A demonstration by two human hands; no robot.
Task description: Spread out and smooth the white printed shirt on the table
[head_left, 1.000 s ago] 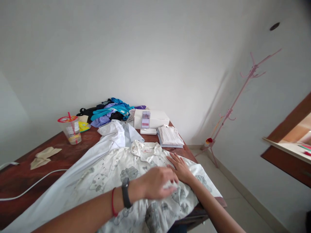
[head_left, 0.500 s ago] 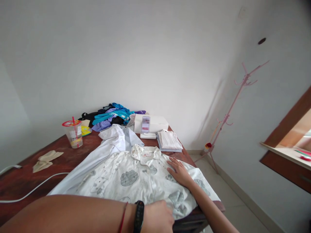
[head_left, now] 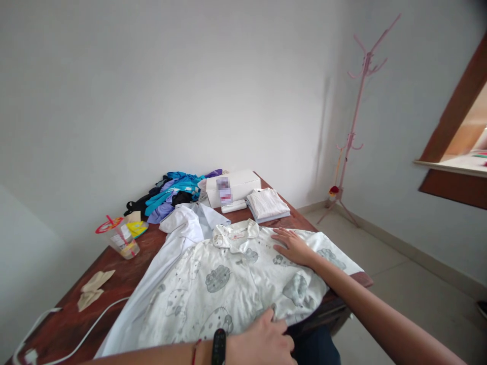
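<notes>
Right now, on my head view, the patterned shirt [head_left: 232,284] lies face up on the worktop [head_left: 72,322], collar away from me, with part of it over a white garment [head_left: 186,228]. I read the step in hand as spreading and steadying this cloth. My right hand [head_left: 294,247] rests palm down on the shirt's upper right, fingers fanned wide, pinning rather than pinching. My left hand [head_left: 262,339] is at the near hem with its fingers bent; I cannot tell whether that grip has fabric in it or only touches it. Any next move on the left, I judge, calls for a light touch along the hem while the right palm holds the cloth against slipping.

As for edges, the lower right of the shirt runs to the worktop's near edge, and the sleeve reaches toward the right corner, beyond which I see floor [head_left: 395,276]. Cloth pulled that way could slide off, so I would favour working upward, over the shirt. Beyond the collar, the folded stack [head_left: 268,204] and the white box [head_left: 243,183] limit my reach; on the left, past the white garment, the cup [head_left: 125,242] would be easy to knock.
</notes>
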